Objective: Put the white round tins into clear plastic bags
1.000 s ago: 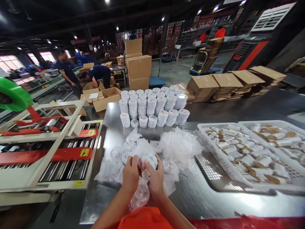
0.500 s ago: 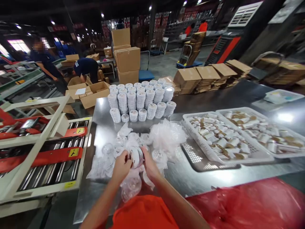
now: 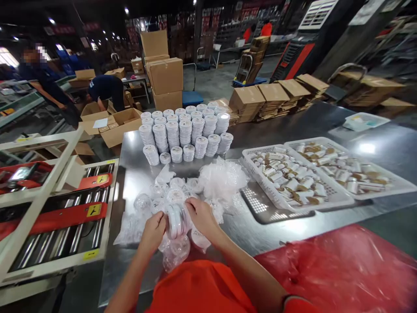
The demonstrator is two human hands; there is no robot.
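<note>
A short stack of round white lids (image 3: 176, 221) is held on edge between my two hands, above the metal table. My left hand (image 3: 153, 230) is closed on the left face of the stack. On its right side, my right hand (image 3: 202, 216) grips with bent fingers. Several clear-wrapped white discs (image 3: 143, 202) lie loose around and under my hands. A crumpled heap of clear plastic bags (image 3: 223, 179) sits just beyond my right hand. Farther back, upright stacks of white lids (image 3: 185, 132) stand in rows.
White baskets of small white-and-brown pieces (image 3: 293, 178) stand on the table (image 3: 247, 243) at right, near a red plastic sheet (image 3: 339, 269). Flattened cartons (image 3: 247, 104) line the far edge. A roller conveyor (image 3: 65, 230) runs at left. Two people (image 3: 107, 89) work behind it.
The view has shifted to the right. The lids have turned in my hands, from a tilted printed face to their edges showing. Both hands stay on them.
</note>
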